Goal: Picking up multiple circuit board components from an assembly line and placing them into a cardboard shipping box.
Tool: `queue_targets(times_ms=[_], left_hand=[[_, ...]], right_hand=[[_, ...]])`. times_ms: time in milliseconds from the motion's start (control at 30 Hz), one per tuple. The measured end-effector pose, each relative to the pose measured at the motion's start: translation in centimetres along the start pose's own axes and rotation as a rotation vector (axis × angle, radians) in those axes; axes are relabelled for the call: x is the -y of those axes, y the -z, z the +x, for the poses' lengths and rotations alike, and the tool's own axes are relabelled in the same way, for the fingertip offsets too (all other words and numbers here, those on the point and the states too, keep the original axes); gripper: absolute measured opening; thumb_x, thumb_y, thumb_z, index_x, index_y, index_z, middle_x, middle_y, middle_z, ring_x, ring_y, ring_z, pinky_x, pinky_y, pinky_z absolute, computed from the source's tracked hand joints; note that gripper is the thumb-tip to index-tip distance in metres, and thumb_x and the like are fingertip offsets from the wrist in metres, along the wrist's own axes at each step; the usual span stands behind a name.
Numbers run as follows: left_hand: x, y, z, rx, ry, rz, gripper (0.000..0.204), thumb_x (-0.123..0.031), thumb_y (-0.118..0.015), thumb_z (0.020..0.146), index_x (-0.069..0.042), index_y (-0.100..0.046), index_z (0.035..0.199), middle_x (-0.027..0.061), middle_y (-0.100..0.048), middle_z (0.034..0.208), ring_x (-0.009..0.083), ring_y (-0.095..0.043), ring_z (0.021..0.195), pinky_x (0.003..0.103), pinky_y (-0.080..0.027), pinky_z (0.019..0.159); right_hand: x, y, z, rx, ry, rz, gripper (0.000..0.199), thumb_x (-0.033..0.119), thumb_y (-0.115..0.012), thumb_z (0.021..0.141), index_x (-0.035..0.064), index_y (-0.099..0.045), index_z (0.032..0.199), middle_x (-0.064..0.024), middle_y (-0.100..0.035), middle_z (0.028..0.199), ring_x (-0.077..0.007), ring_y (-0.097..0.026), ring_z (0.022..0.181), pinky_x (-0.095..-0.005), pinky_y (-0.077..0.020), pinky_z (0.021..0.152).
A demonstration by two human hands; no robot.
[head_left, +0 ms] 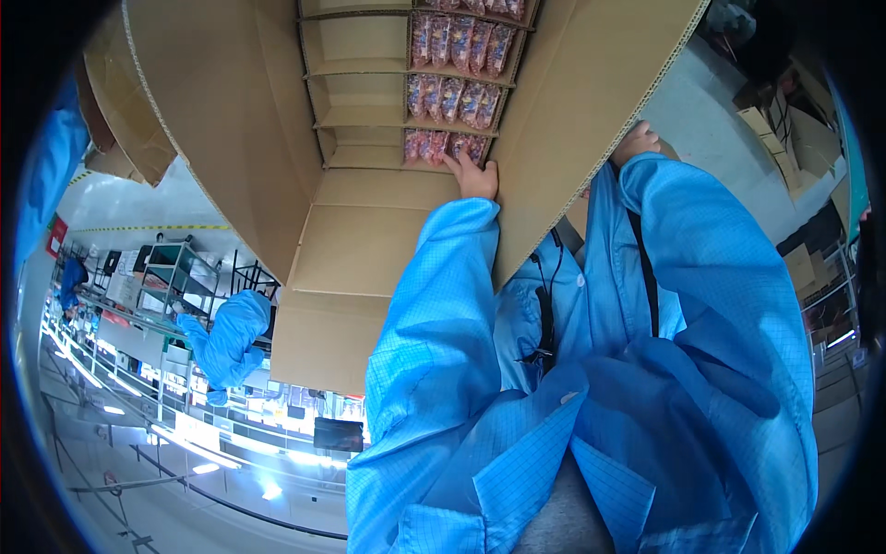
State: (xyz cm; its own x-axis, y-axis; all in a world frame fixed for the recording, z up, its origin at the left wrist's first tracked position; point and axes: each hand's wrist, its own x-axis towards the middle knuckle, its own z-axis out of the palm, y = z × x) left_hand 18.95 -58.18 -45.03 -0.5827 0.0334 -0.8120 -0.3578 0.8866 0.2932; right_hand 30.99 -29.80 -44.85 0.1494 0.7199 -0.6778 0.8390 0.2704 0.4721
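Note:
A large open cardboard box (351,222) stands before me, with cardboard dividers (360,69) making rows of compartments inside it. Small clear bags with pinkish-red contents (450,100) fill the right part of these rows, packed side by side. My left hand (475,177) reaches into the box at the nearest row. Its fingers are apart, their tips against the bags there. At the outer edge of the box's right flap (563,120), my right hand (639,143) has its fingers curled in on the cardboard; part of that hand is hidden behind the flap.
The left flap (221,111) stands raised beside the compartments. At the far left edge shows a blue sleeve (46,175) of another person. Farther off, a person in blue (231,337) is near metal shelving (175,272). Other cardboard pieces (771,143) lie at the right.

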Motion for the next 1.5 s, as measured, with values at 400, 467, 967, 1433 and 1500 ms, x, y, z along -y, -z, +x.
queue_targets(times_ms=[400, 467, 967, 1433, 1500], left_hand=[[0.4, 0.1, -0.4, 0.096, -0.045, 0.030, 0.076, -0.029, -0.062, 0.081, -0.007, -0.031, 0.148, 0.0371, 0.001, 0.152, 0.0523, -0.002, 0.142, 0.049, -0.011, 0.117], [0.4, 0.1, -0.4, 0.105, -0.021, 0.169, 0.078, -0.032, -0.063, 0.080, -0.011, -0.031, 0.148, 0.0343, -0.001, 0.154, 0.0538, 0.000, 0.141, 0.053, -0.009, 0.116], [1.2, -0.3, 0.2, 0.077, -0.083, 0.126, 0.072, -0.019, -0.057, 0.081, -0.002, -0.031, 0.146, 0.0313, -0.016, 0.152, 0.0493, -0.016, 0.140, 0.050, -0.017, 0.116], [-8.0, 2.7, 1.9, -0.042, -0.384, 0.204, 0.054, 0.002, -0.053, 0.078, 0.004, -0.042, 0.132, 0.0280, -0.043, 0.132, 0.0465, -0.038, 0.125, 0.049, -0.031, 0.107], [-9.0, 2.8, 2.9, -0.099, -0.518, 0.177, 0.054, 0.005, -0.052, 0.079, 0.005, -0.041, 0.132, 0.0281, -0.043, 0.133, 0.0464, -0.038, 0.125, 0.049, -0.032, 0.107]], right_hand=[[0.5, -0.8, 0.0, -0.076, 0.017, -0.042, 0.075, 0.048, -0.074, 0.068, 0.0067, -0.044, 0.123, -0.0202, -0.051, 0.118, -0.0379, -0.053, 0.110, -0.0495, -0.0445, 0.093], [0.5, -0.8, 0.1, -0.059, -0.032, -0.059, 0.089, 0.054, -0.082, 0.057, 0.0084, -0.044, 0.123, -0.0159, -0.049, 0.120, -0.0334, -0.051, 0.111, -0.0439, -0.0436, 0.096], [0.1, -0.5, -0.1, 0.007, -0.013, -0.010, 0.099, 0.065, -0.080, 0.056, 0.0054, -0.043, 0.125, -0.0225, -0.047, 0.126, -0.0404, -0.049, 0.117, -0.0507, -0.0434, 0.097], [-0.9, -0.7, 0.0, 0.009, -0.029, 0.001, 0.096, 0.063, -0.080, 0.057, 0.0059, -0.044, 0.125, -0.0210, -0.050, 0.122, -0.0390, -0.051, 0.115, -0.0503, -0.0443, 0.095], [-0.6, -0.5, -0.1, 0.002, -0.020, 0.001, 0.097, 0.064, -0.080, 0.057, 0.0059, -0.044, 0.126, -0.0207, -0.050, 0.122, -0.0390, -0.051, 0.115, -0.0501, -0.0442, 0.095]])
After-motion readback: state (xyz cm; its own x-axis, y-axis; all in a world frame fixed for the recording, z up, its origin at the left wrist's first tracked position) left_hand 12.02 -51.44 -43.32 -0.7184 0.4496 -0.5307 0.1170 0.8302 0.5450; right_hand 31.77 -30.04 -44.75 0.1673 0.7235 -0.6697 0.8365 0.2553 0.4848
